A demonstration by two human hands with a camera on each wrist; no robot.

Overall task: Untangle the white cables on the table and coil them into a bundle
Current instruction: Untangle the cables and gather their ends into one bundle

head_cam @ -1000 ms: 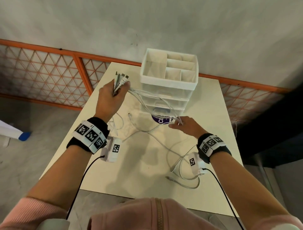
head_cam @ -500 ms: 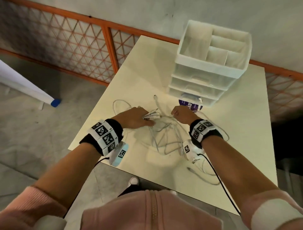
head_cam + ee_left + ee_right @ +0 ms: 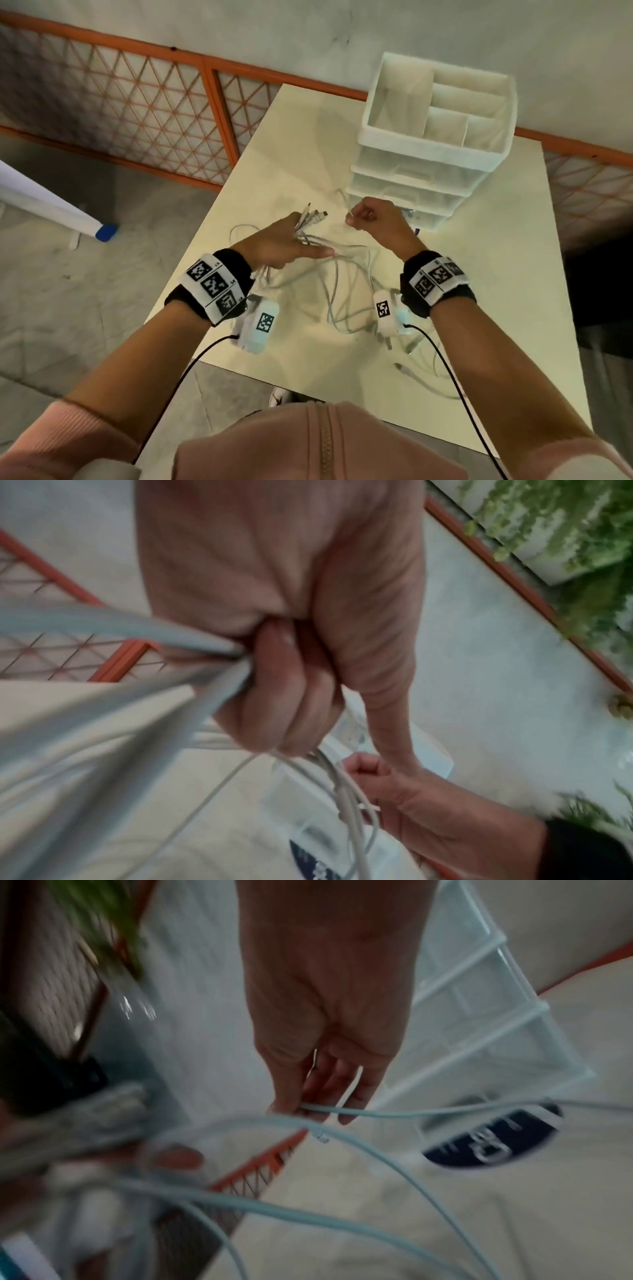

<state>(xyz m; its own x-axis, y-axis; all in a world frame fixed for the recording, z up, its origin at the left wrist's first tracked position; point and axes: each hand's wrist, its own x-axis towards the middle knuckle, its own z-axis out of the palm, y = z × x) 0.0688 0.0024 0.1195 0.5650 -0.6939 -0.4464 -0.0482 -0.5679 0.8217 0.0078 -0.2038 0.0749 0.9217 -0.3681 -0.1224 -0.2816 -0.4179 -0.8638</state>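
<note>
The cables (image 3: 337, 284) have a smooth, pale plastic sheath with small metallic connector tips, and they lie on a smooth, matt, cream surface (image 3: 294, 137). The organiser (image 3: 435, 144) is moulded plastic, white and matt at its top tray, translucent at its drawers. The wall (image 3: 274, 31) is rough grey plaster or concrete, the fence (image 3: 144, 113) painted orange metal mesh, the sleeve (image 3: 54, 442) soft pink cloth.
</note>
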